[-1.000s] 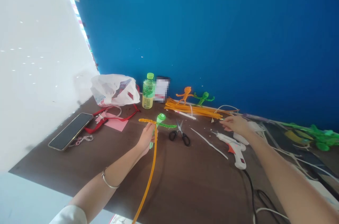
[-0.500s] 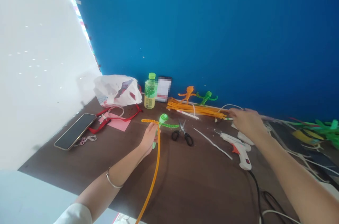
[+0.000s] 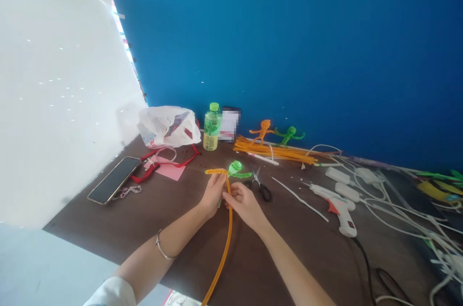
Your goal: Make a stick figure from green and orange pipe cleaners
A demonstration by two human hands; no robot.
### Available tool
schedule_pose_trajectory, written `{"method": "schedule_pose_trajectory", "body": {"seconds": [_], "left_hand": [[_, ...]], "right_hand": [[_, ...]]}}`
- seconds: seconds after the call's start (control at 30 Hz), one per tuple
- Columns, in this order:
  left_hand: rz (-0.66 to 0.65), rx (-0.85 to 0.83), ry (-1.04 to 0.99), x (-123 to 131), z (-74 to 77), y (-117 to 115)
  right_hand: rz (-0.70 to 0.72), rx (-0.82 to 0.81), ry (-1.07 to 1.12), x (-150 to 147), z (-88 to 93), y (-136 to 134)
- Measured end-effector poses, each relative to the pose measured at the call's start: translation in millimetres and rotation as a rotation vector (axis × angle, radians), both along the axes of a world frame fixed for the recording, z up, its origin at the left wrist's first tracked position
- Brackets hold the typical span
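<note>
Figure (image 3: 236, 167): held between the two hands, above the brown worktop (image 3: 195, 255); whether its lower end touches the surface cannot be told. The fingers of the left hand (image 3: 209, 200) are closed around its body, just below the arms. The fingers of the right hand (image 3: 249, 207) are curled, thumb against the orange strand (image 3: 230, 221); whether they grip it cannot be told.

Orientation: the long axis runs from a pale green stem end below the left fingers up to the green head just beyond the fingertips, leaning slightly right. The orange arm (image 3: 216, 171) points left above the left fingers; the green arm (image 3: 242, 175) points right above the right fingers. The strand drops from the shoulder, passes between the hands and curves toward the person, crossing in front of the body. Hands and strand obscure most of the body.

Surroundings: scissors (image 3: 256, 179) lie just beyond the right fingers, blades pointing away, one handle partly hidden by them. A white strip (image 3: 299, 198) lies right of these, then a glue gun (image 3: 342, 207), nozzle toward the hands. Well left of the left fingers is a phone (image 3: 115, 179); nearer them, pink paper (image 3: 171, 172). Farther beyond the fingers stand a bottle (image 3: 211, 128) and, to the right, a bundle of orange stems (image 3: 277, 153) with an orange doll (image 3: 264, 130) and a green doll (image 3: 290, 136) behind.
</note>
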State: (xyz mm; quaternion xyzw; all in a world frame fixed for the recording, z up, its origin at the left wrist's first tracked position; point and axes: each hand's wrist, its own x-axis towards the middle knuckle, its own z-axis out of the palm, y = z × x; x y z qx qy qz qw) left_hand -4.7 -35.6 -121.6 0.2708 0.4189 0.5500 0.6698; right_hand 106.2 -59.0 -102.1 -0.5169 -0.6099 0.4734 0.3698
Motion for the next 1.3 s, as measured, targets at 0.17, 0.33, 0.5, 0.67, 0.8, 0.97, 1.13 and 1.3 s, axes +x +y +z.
{"method": "schedule_pose_trajectory", "body": {"seconds": [0.17,0.33,0.5,0.67,0.8,0.97,1.13,1.3], "left_hand": [[-0.048,0.021,-0.064,0,2.1,-1],[-0.109,0.017,-0.129,0,5.8,-3],[-0.206,-0.065,-0.268,0,6.8,-5],[-0.297,-0.207,-0.483,-4,3.8,-5],[-0.399,-0.314,-0.591,-7,2.7,-6],[-0.514,-0.372,-0.643,-7,7.0,-11],[-0.559,-0.329,-0.684,-7,10.9,-15],[-0.629,-0.335,-0.664,-10,7.7,-14]], "right_hand": [[-0.178,-0.004,0.103,6,-8.9,3],[-0.328,0.169,0.010,12,-4.7,-5],[-0.393,0.214,0.011,7,-6.1,-12],[-0.422,0.228,0.069,4,-7.2,-14],[-0.445,0.301,0.003,4,-12.2,-15],[-0.465,0.410,-0.144,10,-18.2,-10],[-0.278,0.394,0.042,18,-19.2,-2],[-0.185,0.258,0.244,22,-14.6,1]]}}
